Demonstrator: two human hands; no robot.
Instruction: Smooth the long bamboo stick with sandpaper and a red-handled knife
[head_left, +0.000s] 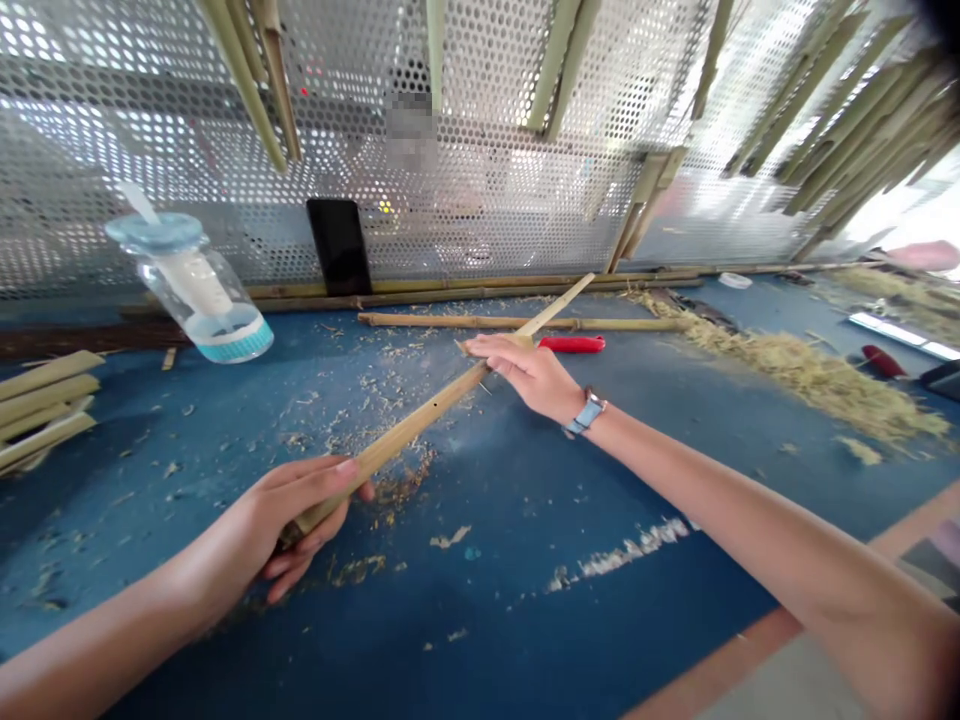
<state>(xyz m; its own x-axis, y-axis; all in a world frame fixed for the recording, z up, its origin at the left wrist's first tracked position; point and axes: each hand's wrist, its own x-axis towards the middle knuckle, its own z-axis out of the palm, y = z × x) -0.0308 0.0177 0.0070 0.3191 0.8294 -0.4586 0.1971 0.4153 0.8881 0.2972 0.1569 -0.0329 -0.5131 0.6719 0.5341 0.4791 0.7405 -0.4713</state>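
A long split bamboo strip (420, 421) runs slantwise from the lower left to the upper right, over the blue tabletop. My left hand (311, 505) is wrapped round its near end. Farther up, my right hand (525, 370), with a watch on the wrist, is closed over the strip from above. A small tan edge shows at its fingertips, and I cannot make out what it is. Just behind that hand lies a red handle (572, 344); the rest of that tool is hidden. A thin bamboo stick (450, 321) lies crosswise beyond the hands.
A clear jar with a blue lid (214, 300) stands at the left, near stacked bamboo strips (45, 405). A black phone (339, 246) leans on the perforated metal screen (465, 190). Bamboo shavings (817, 370) are heaped at right. Bamboo pieces (559, 65) hang above.
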